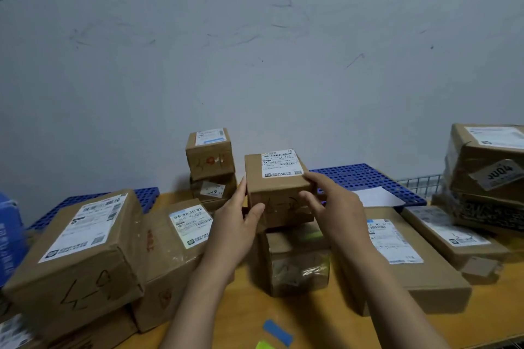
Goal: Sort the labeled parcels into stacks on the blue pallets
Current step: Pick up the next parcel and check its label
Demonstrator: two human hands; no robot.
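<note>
**A:** Where is the parcel, and who has it?

**B:** The small brown cardboard cube parcel (276, 190), white label on top, sits at centre, held by both hands; the left hand (235, 224) clasps its left side, thumb on the front face; the right hand (331, 201) curls over its right top edge, thumb also on the front; whether the cube touches the tape-wrapped brown carton (295, 261) directly beneath it, I cannot tell.

**A:** Edges and free room?

**B:** Behind and right of the cube, the blue perforated plastic pallet (368, 178) is mostly bare, carrying only a white paper sheet (378, 197); a second blue pallet (147, 195) shows behind and left of the cube, partly hidden by cartons; in front of the cube the orange-brown wooden table (312, 320) lies open, bar a blue strip (278, 333) and a yellow-green slip (265, 345) at the frame's lower edge.

**A:** Counts?

**B:** Two pallets; two hands; just behind and left of the cube, two small labelled cartons, the upper small carton (211, 154) on the lower small carton (212, 188); left of the cube, a large labelled carton (82, 246) and a medium labelled carton (175, 249) side by side; right of it, a wide flat carton (402, 258) and a long flat carton (450, 235); far right, a tilted pile of cartons (482, 161), at least two.
</note>
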